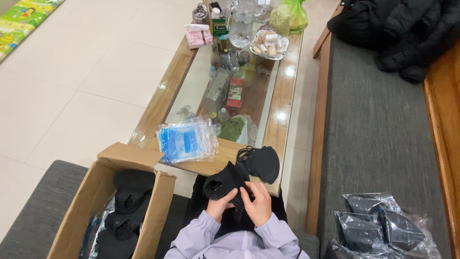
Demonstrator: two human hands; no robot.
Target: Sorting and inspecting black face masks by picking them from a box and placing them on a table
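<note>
An open cardboard box (103,201) with black masks inside is seen at the left. A stack of clear blue bags (187,140) is laid on the wooden table (287,86). A black face mask (225,184) is pinched by the left hand (219,206) and the right hand (258,205), above the lap. A pile of black masks (262,163) is placed just beside, and packed masks (378,230) lie on the grey sofa (373,134).

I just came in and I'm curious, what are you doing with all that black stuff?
A person sitting down holds a small stack of black face masks in both hands, the left hand and right hand gripping it over the lap. Another pile of black masks lies on the near end of the wooden coffee table, beside a heap of clear plastic bags. An open cardboard box to the left holds more masks. Bagged masks lie on the grey couch to the right.
</note>
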